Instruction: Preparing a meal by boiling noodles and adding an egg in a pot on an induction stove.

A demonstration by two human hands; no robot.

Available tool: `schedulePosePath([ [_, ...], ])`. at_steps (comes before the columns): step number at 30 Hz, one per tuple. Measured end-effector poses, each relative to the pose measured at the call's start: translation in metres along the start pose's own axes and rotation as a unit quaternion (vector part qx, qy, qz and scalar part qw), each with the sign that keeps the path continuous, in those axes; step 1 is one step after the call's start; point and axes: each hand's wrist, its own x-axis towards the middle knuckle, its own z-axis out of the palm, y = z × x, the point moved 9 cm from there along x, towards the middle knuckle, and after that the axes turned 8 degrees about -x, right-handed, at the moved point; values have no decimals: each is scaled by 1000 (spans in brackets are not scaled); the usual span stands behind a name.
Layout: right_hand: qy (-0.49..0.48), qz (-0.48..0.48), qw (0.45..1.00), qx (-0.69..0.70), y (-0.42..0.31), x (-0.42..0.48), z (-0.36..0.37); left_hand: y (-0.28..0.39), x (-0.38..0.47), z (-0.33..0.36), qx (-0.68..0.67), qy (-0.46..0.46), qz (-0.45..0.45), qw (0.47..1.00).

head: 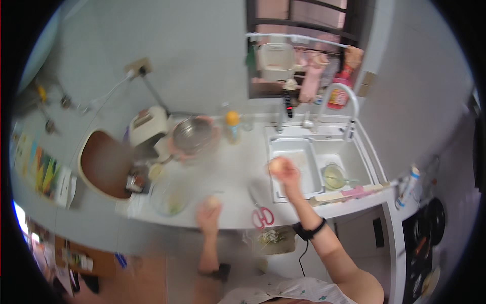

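Observation:
Over the front edge of the white counter, my left hand (208, 216) holds a small pale round thing (213, 202), blurred, perhaps an egg or a garlic bulb. My right hand (288, 175) is above the left rim of the sink and grips a similar pale round thing (275, 166). Between the hands lie scissors with red handles (262, 217), their blades pointing away from me. Left of my left hand stands a clear bowl (169, 197) with something pale green inside. Blur hides the finer detail of what both hands hold.
A white double sink (294, 152) with a curved faucet (357, 102) is at right, a cup of cloudy liquid (334, 176) in its right basin. A metal bowl (192, 135), a yellow-capped bottle (232, 127) and a white appliance (149, 125) stand at the back. Pans (434, 220) sit far right.

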Motion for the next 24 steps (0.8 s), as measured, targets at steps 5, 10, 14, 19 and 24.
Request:
schedulePosePath([
  [5,148,-150,972,102,-191,-119,-119,47,-62,98,-87,-119,-30,989],
  [10,187,-108,975,53,-261,-256,-183,73,-190,238,-102,-527,48,842],
  [14,285,-211,929,103,-355,-348,-214,76,-226,298,-180,-527,-57,829],
  [19,398,-361,838,92,-402,-517,-265,85,-391,382,-272,-752,-35,599],
  [24,546,-504,669,21,-451,-657,-255,99,-482,457,-375,-715,-273,524],
])
